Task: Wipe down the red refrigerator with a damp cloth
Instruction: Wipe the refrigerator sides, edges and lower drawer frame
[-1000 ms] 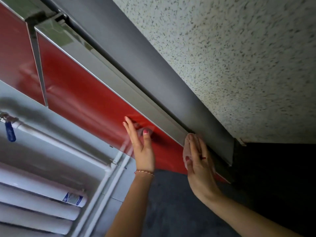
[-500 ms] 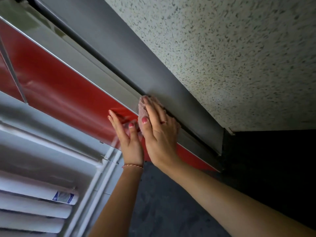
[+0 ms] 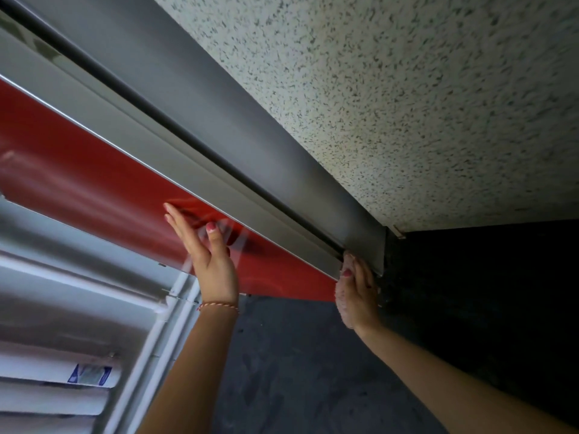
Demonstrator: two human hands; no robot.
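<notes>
The red refrigerator [image 3: 103, 180] is seen from a steep angle, its glossy red door running from the left edge down to the lower middle of the frame, with a grey trim strip [image 3: 175, 158] along its side. The left hand [image 3: 210, 258] is laid flat against the red panel, fingers straight, grasping nothing. The right hand [image 3: 357, 292] is pressed over a pinkish cloth [image 3: 343, 303] at the bottom corner of the door, right of centre, where the trim ends; the fingers look fairly straight on top of it. Wiping is judged to be under way on the door's side edge. No wet streaks can be made out, so the share already cleaned cannot be told, and the red face is probably still to be covered
</notes>
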